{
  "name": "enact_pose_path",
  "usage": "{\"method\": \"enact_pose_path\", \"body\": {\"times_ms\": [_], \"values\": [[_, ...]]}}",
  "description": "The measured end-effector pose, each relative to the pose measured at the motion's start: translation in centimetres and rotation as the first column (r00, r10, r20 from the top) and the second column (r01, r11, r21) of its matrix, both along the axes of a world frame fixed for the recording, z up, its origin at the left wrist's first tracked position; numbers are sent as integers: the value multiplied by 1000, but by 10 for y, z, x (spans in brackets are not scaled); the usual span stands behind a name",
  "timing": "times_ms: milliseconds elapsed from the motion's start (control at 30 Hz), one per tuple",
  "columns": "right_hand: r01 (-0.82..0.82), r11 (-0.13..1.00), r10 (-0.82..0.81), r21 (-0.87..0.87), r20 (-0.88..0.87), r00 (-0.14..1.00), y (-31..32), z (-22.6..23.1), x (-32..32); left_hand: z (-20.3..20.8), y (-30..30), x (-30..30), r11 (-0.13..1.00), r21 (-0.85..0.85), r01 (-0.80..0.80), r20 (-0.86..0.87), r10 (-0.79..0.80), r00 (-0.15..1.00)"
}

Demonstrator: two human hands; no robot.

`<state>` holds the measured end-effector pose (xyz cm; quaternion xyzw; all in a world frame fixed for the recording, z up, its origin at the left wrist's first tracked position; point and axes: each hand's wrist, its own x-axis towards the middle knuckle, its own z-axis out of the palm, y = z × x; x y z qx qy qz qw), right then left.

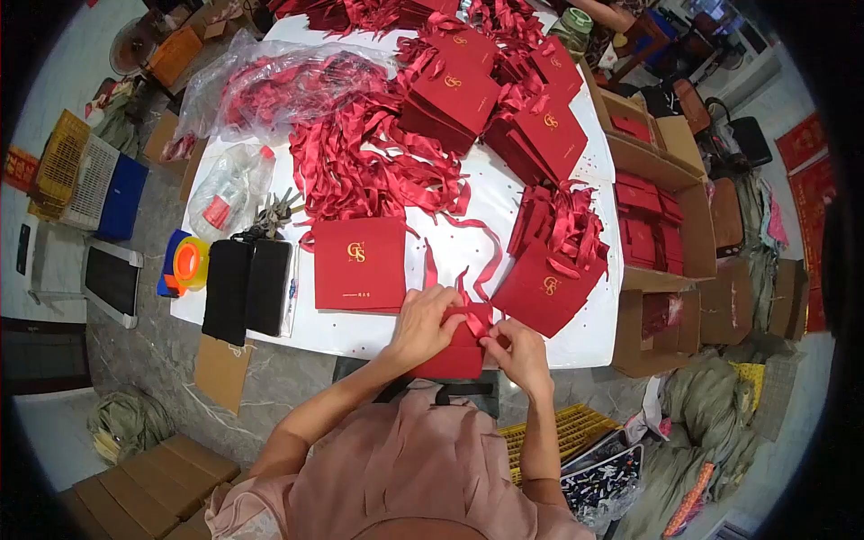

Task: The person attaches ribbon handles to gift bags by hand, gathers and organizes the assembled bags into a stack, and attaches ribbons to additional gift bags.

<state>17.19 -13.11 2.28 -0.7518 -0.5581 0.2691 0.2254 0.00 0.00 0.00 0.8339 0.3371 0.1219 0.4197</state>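
At the table's near edge lies a small red paper bag (450,362), partly covered by my hands. My left hand (427,322) is closed at its top edge, with thumb and fingers on a shiny red ribbon (478,322). Opposite it, my right hand (523,356) pinches the ribbon at the bag's right side; the fingertips hide the exact grip. A flat stack of red bags with gold print (360,265) sits left of my hands. Bags with ribbon handles (551,286) are piled to the right. Loose red ribbons (369,162) are heaped beyond.
More bag stacks (453,94) fill the white table's far side. A clear plastic sack of ribbons (288,88) lies far left. Nearer are a black phone (268,286), a black pouch (229,292) and tape rolls (188,262). Cardboard boxes (693,225) stand along the right edge.
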Motion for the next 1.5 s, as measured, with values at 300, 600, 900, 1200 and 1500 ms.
{"method": "enact_pose_path", "body": {"times_ms": [300, 600, 900, 1200, 1500], "values": [[400, 916, -297, 1, -669, 681, 35, -16, -11, -6, -40, 7, 986, -98, -137, 279, 159, 947], [462, 885, -319, -63, -804, 502, 52, -8, -22, -18, -53, -1, 583, -782, 222, 474, 324, 819], [557, 830, -473, -25, -563, 678, 37, -18, -12, 12, -21, -53, 539, -837, 90, 161, 86, 983], [87, 901, 40, 425, -282, 958, 33, 23, -45, 3, -15, -54, 847, -531, -27, 265, 196, 944], [21, 974, 62, 225, -358, 931, 31, -5, -54, -8, -18, -50, 854, -519, -29, 343, 238, 909]]}}
